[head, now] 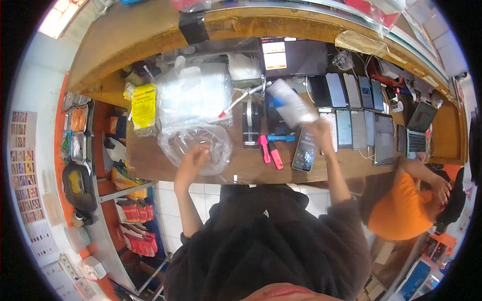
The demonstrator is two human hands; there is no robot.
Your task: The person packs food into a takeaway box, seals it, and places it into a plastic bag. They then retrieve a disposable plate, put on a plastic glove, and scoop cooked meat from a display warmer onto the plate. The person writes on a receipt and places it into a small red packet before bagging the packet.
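My right hand (319, 133) grips one end of a white paper or packet (289, 102), which is blurred and tilted over the wooden table (241, 165). Just below that hand lies a smartphone (305, 149) with a lit screen. My left hand (196, 160) is raised over a clear plastic bag (226, 150) near the table's front edge; its fingers are curled, and whether they pinch the plastic cannot be told. Between the hands are pink highlighters (265, 149), a blue highlighter (281, 138) and a black tape dispenser (250, 124).
Several phones (344, 128) stand in rows at the right, beside a tablet (383, 139) and a laptop (417, 129). A monitor (305, 58) is at the back. Plastic packs (196, 94) and a yellow glove packet (143, 107) lie left. A person in orange (403, 210) is at the right.
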